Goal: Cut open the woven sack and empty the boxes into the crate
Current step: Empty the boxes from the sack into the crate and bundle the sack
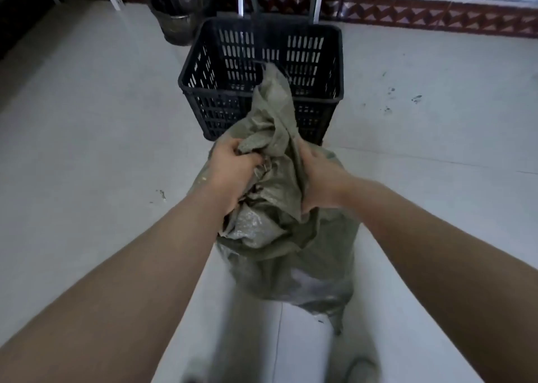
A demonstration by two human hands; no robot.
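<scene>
Seen from the head camera, a person's left hand [233, 170] and right hand [321, 179] both grip the bunched top of a grey-green woven sack [279, 237] standing on the floor [87, 149] just before a black crate [259, 82]. The crate looks empty, so emptying seems still ahead. No boxes or cutting tool show, and whether the sack is cut cannot be told.

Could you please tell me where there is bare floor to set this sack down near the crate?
The floor left of the crate, below the bin, is bare. So is the wide stretch to the crate's right, up to the patterned wall strip. It is crowded directly before the crate, where both hands hold the sack.
</scene>
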